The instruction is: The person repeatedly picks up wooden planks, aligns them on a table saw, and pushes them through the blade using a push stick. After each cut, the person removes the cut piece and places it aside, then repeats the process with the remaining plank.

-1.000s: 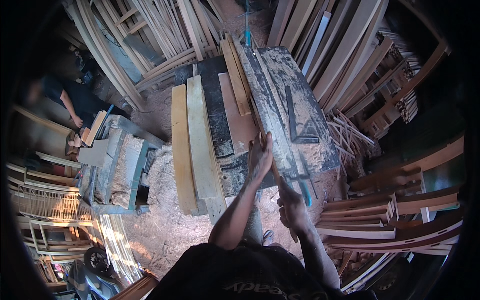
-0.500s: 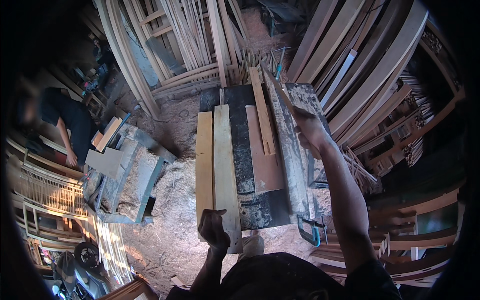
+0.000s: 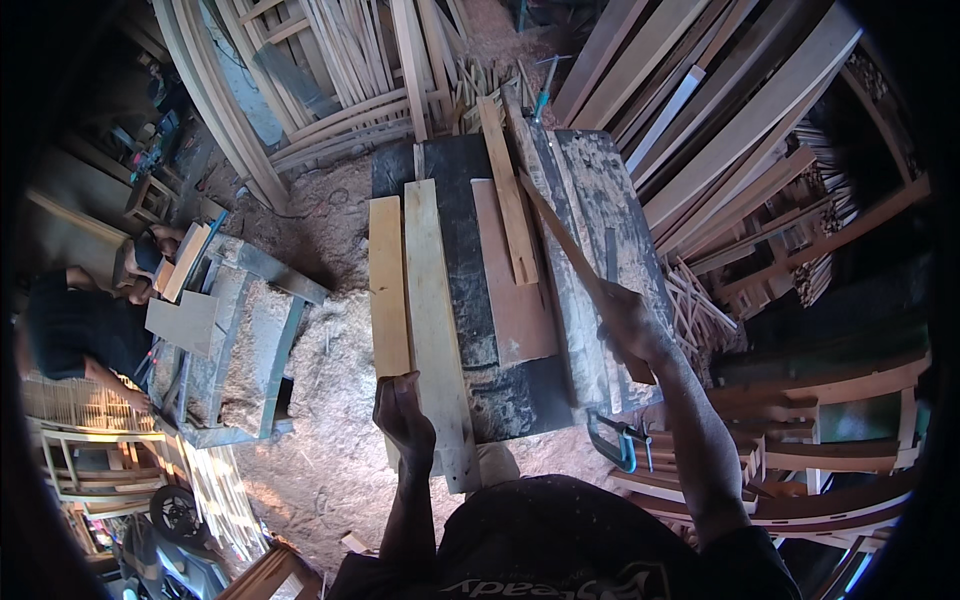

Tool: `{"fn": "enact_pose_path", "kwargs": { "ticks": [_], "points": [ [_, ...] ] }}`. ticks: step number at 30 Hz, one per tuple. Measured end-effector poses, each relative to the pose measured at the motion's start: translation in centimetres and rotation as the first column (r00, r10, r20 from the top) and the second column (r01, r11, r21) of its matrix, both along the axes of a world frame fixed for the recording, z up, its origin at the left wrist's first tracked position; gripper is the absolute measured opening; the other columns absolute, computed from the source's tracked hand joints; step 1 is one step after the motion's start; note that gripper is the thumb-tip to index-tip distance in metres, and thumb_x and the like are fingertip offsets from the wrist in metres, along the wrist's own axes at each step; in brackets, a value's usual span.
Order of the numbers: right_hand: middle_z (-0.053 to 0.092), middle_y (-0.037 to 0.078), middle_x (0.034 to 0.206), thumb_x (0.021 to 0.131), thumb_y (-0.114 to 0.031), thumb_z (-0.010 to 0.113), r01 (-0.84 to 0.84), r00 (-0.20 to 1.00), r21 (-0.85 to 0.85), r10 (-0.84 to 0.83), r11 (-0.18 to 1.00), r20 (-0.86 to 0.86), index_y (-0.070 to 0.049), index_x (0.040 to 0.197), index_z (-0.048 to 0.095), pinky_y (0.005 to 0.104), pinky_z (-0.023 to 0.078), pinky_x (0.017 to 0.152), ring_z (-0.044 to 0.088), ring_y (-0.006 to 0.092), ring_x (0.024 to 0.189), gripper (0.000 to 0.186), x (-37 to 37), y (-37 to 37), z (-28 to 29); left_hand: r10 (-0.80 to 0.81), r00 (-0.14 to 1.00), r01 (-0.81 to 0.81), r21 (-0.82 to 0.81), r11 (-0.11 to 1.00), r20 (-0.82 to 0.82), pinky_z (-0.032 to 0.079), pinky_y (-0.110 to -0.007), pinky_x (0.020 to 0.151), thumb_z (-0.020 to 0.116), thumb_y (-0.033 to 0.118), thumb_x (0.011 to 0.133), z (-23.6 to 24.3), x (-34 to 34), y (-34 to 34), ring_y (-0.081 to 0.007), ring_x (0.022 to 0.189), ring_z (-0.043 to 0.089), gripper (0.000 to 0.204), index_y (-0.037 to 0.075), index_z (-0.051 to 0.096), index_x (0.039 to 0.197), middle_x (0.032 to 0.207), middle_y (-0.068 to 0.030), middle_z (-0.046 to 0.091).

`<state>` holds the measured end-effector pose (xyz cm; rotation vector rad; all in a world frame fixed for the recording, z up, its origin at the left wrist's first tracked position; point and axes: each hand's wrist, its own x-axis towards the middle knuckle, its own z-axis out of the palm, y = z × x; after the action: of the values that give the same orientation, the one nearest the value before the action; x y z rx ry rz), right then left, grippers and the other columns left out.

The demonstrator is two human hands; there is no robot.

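Observation:
My right hand (image 3: 628, 325) grips a long thin wooden strip (image 3: 565, 245) that slants up and left over the dusty saw table (image 3: 620, 200). My left hand (image 3: 403, 415) rests on the near end of a pale plank (image 3: 388, 285), beside a longer pale plank (image 3: 432, 320). Both planks lie lengthwise on the dark workbench (image 3: 465, 260). A reddish board (image 3: 512, 300) and a narrow batten (image 3: 505, 195) lie on the bench between the planks and the strip.
A blue clamp (image 3: 622, 440) hangs at the bench's near right corner. Sawdust covers the floor on the left. Another person (image 3: 80, 320) works at a machine (image 3: 230, 340) on the left. Stacked timber and curved frames stand behind and to the right.
My right hand has pulled back toward me along the saw table, still holding the strip. My left hand has moved up onto the near end of the left plank.

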<state>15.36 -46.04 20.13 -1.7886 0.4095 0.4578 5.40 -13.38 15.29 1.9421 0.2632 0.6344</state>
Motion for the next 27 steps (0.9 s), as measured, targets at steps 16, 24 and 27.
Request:
{"fn": "enact_pose_path", "kwargs": {
  "ticks": [16,24,27],
  "points": [
    [0.065,0.022,0.076,0.098,-0.014,0.056,-0.324,0.91,-0.476,0.407,0.817,0.079,-0.005,0.137,0.053,0.0421,0.05,0.059,0.066,0.0294,0.062,0.04,-7.8,1.0,6.4,-0.034,0.774,0.335,0.363,0.87,-0.632,0.057,-0.048,0.082,0.07,0.031,0.085,-14.3,16.5,-7.4,-0.0406,0.091,0.068,0.065,-0.007,0.047,0.133,0.117,-0.0292,0.061],
    [0.069,0.023,0.111,0.095,-0.009,0.059,0.171,0.936,-0.547,0.038,0.819,0.35,0.003,0.133,0.054,0.0342,0.054,0.08,0.071,0.0292,0.097,0.04,-15.5,-8.4,0.6,-0.027,0.76,0.381,0.411,0.828,-0.65,0.06,-0.042,0.07,0.078,0.027,0.076,-19.0,19.1,-7.2,-0.0369,0.089,0.07,0.067,-0.011,0.046,0.12,0.111,-0.0283,0.06],
    [0.066,0.024,0.117,0.095,-0.007,0.058,0.262,0.912,-0.634,0.027,0.728,0.409,0.004,0.133,0.054,0.0376,0.053,0.084,0.068,0.0367,0.102,0.04,-18.6,-12.5,-6.4,-0.057,0.756,0.417,0.411,0.811,-0.652,0.06,-0.04,0.069,0.08,0.03,0.075,-18.1,19.1,-6.7,-0.0342,0.085,0.071,0.062,-0.007,0.053,0.116,0.101,-0.0237,0.065]
  ]
}}
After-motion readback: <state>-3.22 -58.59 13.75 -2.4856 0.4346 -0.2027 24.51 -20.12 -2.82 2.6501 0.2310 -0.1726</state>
